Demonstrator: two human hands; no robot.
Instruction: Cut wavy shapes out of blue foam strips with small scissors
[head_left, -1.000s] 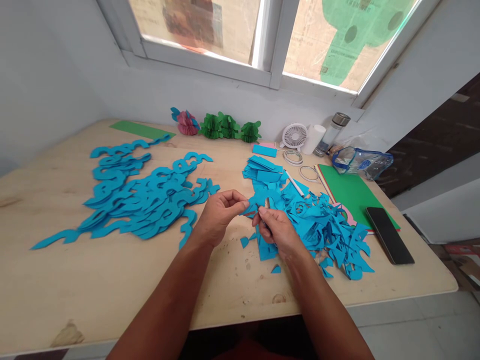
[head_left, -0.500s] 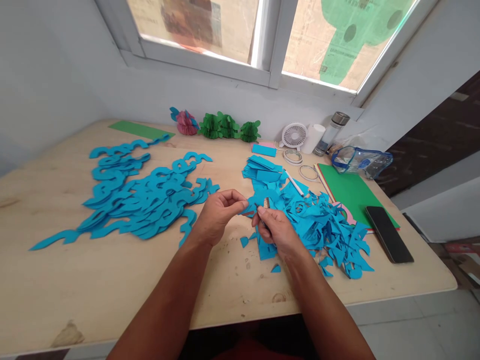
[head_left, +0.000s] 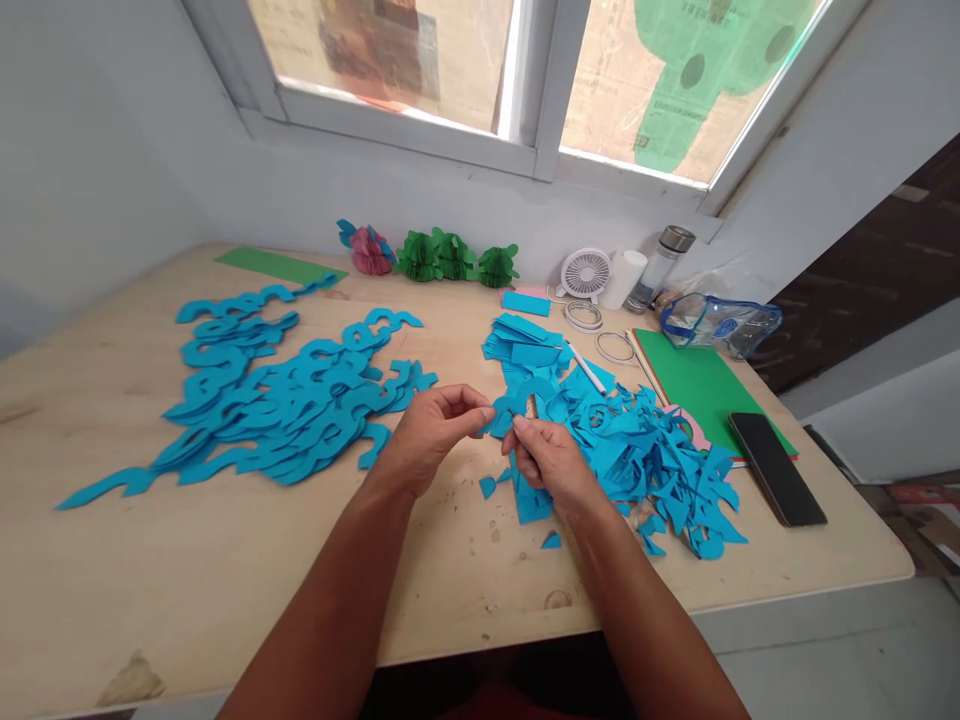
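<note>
Between my hands is a curved blue paper cutout [head_left: 504,412], pinched at its left end by the thumb and fingertips of my left hand [head_left: 441,428]. My right hand [head_left: 553,458] grips the same cutout at its lower right edge, with its other fingers curled under. Whether those curled fingers hold anything else is hidden. To the left lies a wide heap of wavy blue paper strips [head_left: 300,410]. Blue paper scraps [head_left: 637,440] are piled just right of my right hand, and a stack of blue paper pieces [head_left: 525,338] sits behind the cutout.
A white pen [head_left: 587,368] lies by the scraps. Further right are green paper sheets [head_left: 705,385] and a phone [head_left: 776,468]. Along the wall stand green paper ornaments [head_left: 450,258], a small fan [head_left: 586,272] and a bottle [head_left: 660,268]. Tape rolls [head_left: 583,316] lie before the fan.
My hands stay nearly in place, both still on the blue cutout, which has turned slightly between the fingers. The whole view has shifted a little.
</note>
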